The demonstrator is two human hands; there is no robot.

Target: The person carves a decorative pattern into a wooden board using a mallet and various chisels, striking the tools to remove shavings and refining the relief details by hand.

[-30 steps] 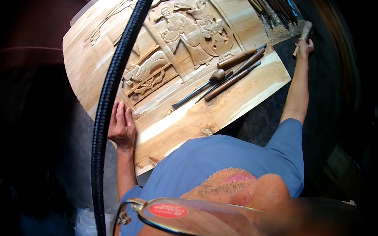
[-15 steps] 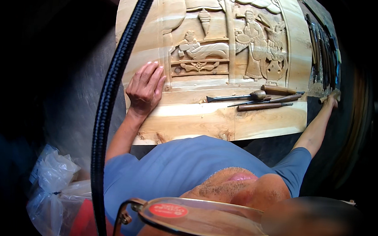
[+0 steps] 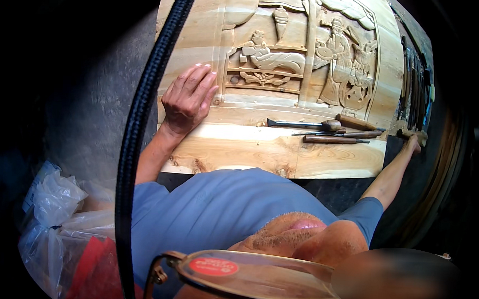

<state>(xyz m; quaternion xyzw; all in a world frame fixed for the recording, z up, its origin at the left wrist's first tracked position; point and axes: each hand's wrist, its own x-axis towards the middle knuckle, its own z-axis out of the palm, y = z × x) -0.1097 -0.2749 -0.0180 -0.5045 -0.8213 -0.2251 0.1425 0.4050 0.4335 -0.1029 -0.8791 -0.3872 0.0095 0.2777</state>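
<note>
My left hand (image 3: 188,97) lies on the left part of a pale carved wooden panel (image 3: 271,153), its fingers stretched out and holding nothing. Raised figures, a reclining one (image 3: 273,60) and a standing bearded one (image 3: 337,60), cover the panel's middle and right. Out past the panel's right corner, my right hand (image 3: 412,145) is closed beside a pale wooden piece (image 3: 422,137); its fingers are small and dim, so its grip is unclear. Between the hands lie a flat-bladed chisel (image 3: 297,123) and several wooden-handled carving tools (image 3: 336,140).
A row of long carving tools (image 3: 413,87) lies along the right, beyond the panel. At lower left sits a tied clear plastic bag (image 3: 55,200) next to something red (image 3: 95,266). A black braided cord (image 3: 139,124) crosses the view on the left.
The view has shifted, so the panel and its tools appear a little farther right. My left hand stays flat on the wood. My right hand remains out beyond the panel's right corner.
</note>
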